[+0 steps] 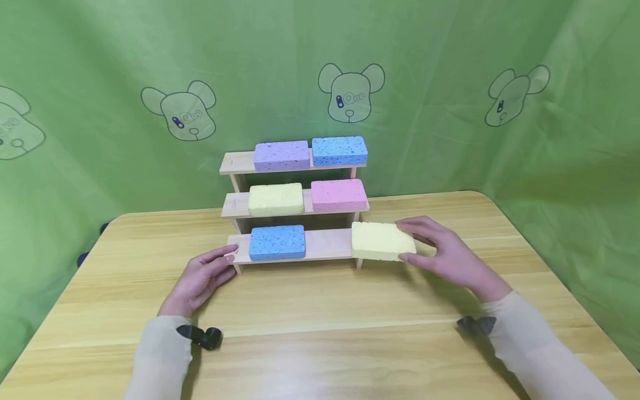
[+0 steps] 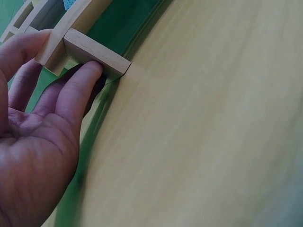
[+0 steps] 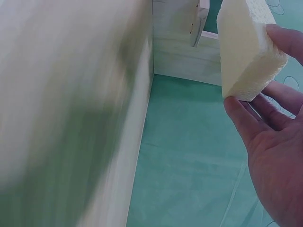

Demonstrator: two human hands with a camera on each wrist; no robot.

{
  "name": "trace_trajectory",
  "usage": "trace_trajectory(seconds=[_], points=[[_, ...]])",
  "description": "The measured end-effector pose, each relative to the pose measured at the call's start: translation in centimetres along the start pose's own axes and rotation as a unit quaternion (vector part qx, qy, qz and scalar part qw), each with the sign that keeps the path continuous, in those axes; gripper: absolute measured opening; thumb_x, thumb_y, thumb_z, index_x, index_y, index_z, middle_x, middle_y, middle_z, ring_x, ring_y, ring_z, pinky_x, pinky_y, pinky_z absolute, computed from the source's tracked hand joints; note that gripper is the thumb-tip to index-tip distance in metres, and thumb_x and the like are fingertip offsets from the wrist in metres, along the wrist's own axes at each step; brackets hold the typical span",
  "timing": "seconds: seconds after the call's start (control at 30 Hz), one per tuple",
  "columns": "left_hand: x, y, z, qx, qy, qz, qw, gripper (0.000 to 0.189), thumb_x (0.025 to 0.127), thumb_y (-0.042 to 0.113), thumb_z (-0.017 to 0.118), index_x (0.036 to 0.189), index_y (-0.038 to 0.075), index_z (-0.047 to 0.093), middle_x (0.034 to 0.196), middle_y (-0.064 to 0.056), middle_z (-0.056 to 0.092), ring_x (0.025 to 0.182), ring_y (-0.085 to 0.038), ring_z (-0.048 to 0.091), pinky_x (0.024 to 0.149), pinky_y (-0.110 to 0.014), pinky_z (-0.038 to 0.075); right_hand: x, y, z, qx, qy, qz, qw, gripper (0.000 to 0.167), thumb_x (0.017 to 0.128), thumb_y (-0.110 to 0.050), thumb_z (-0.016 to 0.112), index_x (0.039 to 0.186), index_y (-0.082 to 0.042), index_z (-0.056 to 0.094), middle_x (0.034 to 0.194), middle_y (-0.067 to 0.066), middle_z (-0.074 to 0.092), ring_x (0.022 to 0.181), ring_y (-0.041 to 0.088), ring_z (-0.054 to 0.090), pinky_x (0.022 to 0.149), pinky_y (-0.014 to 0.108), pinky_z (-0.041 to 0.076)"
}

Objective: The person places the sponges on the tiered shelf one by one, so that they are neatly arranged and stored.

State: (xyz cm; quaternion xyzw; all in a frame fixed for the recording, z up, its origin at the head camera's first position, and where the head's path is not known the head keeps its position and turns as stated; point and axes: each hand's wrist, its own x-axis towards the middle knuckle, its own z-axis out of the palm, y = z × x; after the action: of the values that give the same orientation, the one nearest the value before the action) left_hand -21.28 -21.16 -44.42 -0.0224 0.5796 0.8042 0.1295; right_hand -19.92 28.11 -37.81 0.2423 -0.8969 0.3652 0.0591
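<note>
A three-tier wooden rack [image 1: 327, 244] stands on the table. My left hand [image 1: 202, 278] grips the left end of its bottom tier, the fingers around the board and its leg in the left wrist view. At the other end of that tier, my right hand [image 1: 450, 253] pinches a pale yellow sponge [image 1: 377, 241] by its right side, thumb and fingers on opposite edges. In the right wrist view the yellow sponge [image 3: 244, 52] appears tilted beside the rack. A blue sponge [image 1: 277, 243] lies left on the bottom tier, with bare board between the two.
On the middle tier lie another yellow sponge [image 1: 276, 200] and a pink sponge [image 1: 339, 194]. The top tier carries a purple sponge [image 1: 281, 155] and a second blue sponge [image 1: 339, 150]. A green curtain [image 1: 270, 66] hangs behind the wooden table [image 1: 300, 333].
</note>
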Motion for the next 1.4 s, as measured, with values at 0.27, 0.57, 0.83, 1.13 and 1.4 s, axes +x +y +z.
trace_trajectory(seconds=[0.27, 0.57, 0.83, 1.13, 1.4], points=[[0.1, 0.0, -0.1, -0.01, -0.001, 0.002, 0.9999, 0.022, 0.095, 0.001, 0.062, 0.108, 0.014, 0.074, 0.135, -0.012, 0.05, 0.108, -0.019, 0.064, 0.101, -0.036, 0.05, 0.5, -0.5, 0.3, 0.021, -0.005, 0.004, 0.9998, 0.061, 0.085, -0.023, 0.08, 0.138, -0.008, 0.054, 0.139, 0.008, 0.051, 0.127, 0.039, 0.047, 0.105, 0.066, 0.035], [0.1, -0.1, -0.2, -0.006, -0.004, 0.002, 1.0, 0.022, 0.095, 0.001, 0.063, 0.109, 0.014, 0.074, 0.138, -0.014, 0.048, 0.109, -0.018, 0.063, 0.101, -0.035, 0.049, 1.1, -0.9, 1.2, 0.032, -0.011, -0.002, 0.9994, 0.06, 0.085, -0.024, 0.08, 0.138, -0.008, 0.055, 0.138, 0.005, 0.051, 0.127, 0.032, 0.048, 0.109, 0.055, 0.039], [0.1, -0.1, -0.1, -0.011, -0.005, 0.003, 0.9999, 0.022, 0.095, 0.001, 0.062, 0.109, 0.013, 0.074, 0.134, -0.011, 0.051, 0.109, -0.018, 0.063, 0.101, -0.036, 0.05, 1.5, -1.3, 1.7, 0.05, -0.011, 0.003, 0.9987, 0.06, 0.085, -0.024, 0.08, 0.137, -0.009, 0.055, 0.138, 0.002, 0.051, 0.127, 0.03, 0.049, 0.11, 0.051, 0.039], [0.1, 0.0, 0.0, -0.007, 0.0, 0.001, 1.0, 0.023, 0.095, 0.0, 0.062, 0.107, 0.015, 0.074, 0.141, -0.017, 0.045, 0.109, -0.018, 0.063, 0.101, -0.036, 0.049, 2.4, -1.7, 2.6, 0.056, -0.015, -0.006, 0.9983, 0.061, 0.085, -0.026, 0.08, 0.137, -0.006, 0.055, 0.136, 0.002, 0.05, 0.127, 0.027, 0.047, 0.11, 0.046, 0.04], [0.1, 0.0, -0.1, -0.007, 0.0, 0.0, 1.0, 0.022, 0.095, 0.001, 0.063, 0.108, 0.015, 0.074, 0.14, -0.017, 0.046, 0.109, -0.018, 0.063, 0.101, -0.036, 0.049, 3.3, -1.9, 3.7, 0.076, -0.022, -0.01, 0.9968, 0.061, 0.084, -0.023, 0.081, 0.135, -0.003, 0.056, 0.134, 0.005, 0.05, 0.126, 0.027, 0.048, 0.11, 0.043, 0.04]])
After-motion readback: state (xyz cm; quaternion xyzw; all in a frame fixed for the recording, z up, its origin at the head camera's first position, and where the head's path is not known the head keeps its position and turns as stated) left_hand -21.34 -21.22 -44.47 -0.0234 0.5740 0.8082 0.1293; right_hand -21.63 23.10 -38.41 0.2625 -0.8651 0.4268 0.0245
